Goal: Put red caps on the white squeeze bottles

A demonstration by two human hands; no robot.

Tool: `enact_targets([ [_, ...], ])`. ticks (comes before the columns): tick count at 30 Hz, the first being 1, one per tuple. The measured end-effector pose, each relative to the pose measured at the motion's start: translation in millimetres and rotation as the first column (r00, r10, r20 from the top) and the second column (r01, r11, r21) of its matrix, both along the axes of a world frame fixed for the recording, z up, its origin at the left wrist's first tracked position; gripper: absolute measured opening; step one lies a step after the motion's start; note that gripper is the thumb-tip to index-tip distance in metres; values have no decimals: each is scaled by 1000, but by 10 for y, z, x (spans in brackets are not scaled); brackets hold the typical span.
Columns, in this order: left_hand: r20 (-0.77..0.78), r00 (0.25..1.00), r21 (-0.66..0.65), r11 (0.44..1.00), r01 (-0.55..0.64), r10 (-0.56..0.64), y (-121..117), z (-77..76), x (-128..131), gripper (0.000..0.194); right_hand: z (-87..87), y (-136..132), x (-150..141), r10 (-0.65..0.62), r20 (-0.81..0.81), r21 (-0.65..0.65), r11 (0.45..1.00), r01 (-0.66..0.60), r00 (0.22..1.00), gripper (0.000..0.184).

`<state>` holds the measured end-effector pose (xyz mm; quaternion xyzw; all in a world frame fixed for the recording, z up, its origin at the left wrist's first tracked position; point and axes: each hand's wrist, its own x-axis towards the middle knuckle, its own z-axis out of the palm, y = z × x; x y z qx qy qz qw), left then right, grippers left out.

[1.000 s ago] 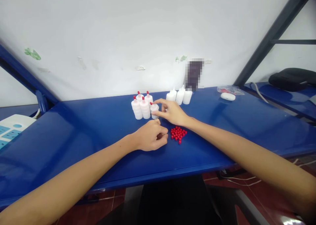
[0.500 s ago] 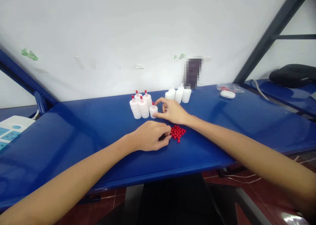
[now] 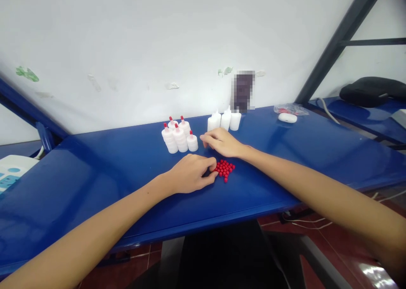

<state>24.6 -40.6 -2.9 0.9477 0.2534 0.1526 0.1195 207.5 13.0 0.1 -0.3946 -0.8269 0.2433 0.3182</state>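
My left hand (image 3: 194,174) rests low over the table, its thumb and index finger pinched at the left edge of a heap of small red caps (image 3: 226,168). A red cap shows at those fingertips. Just behind the heap is my right hand (image 3: 224,142), fingers drawn together and nothing visible in them. To its left, apart from the fingertips, stands a short white bottle (image 3: 192,143) with a red-tipped nozzle. Several more white bottles with red tips (image 3: 180,141) are grouped beside it. Behind my right hand are white bottles without red tips (image 3: 225,122), partly hidden.
The blue table (image 3: 127,162) runs along a white wall. A white rounded case (image 3: 287,118) lies at the back right by a clear plastic bag (image 3: 290,109) with red pieces. A white power strip (image 3: 15,166) is at far left, a black bag (image 3: 368,91) at far right.
My right hand has let go of the short capped bottle and moved right, its fingers closing together. The bottle stays with the group. My left hand remains at the caps.
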Motion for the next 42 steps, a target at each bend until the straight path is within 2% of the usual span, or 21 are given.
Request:
enact_targets([
  [4, 182, 979, -30, 996, -86, 90, 6, -32, -23, 10, 18, -47, 32, 101, -126, -25, 994, -105, 987, 43],
  [8, 424, 875, -45, 970, -238, 235, 59, -86, -45, 3, 27, -124, 14, 218, -240, -22, 973, -230, 946, 37],
  [11, 500, 829, -21, 961, -277, 250, 81, -106, -47, 8, 24, -176, -1, 271, -268, -27, 957, -289, 924, 36],
  [14, 505, 838, 23, 967, -253, 207, 73, -119, -39, 11, 26, -211, 0, 315, -230, 16, 947, -320, 921, 30],
  [17, 500, 853, 89, 972, -220, 147, 56, -129, -37, 14, 43, -230, 4, 353, -117, 102, 934, -342, 928, 22],
  [21, 476, 873, 126, 974, -190, 109, 44, -135, -43, 14, 73, -257, -10, 336, -18, 151, 932, -330, 942, 19],
  [28, 437, 891, 83, 981, -178, 124, 51, -153, -48, 15, 119, -340, -51, 277, 17, 111, 954, -277, 961, 32],
  [35, 384, 910, 4, 985, -172, 157, 26, -114, -38, 15, 83, -318, -34, 291, 69, 176, 938, -299, 954, 25],
  [42, 381, 911, -49, 988, -148, 155, 25, -107, -41, 15, 101, -328, -55, 282, 47, 170, 943, -286, 958, 21],
])
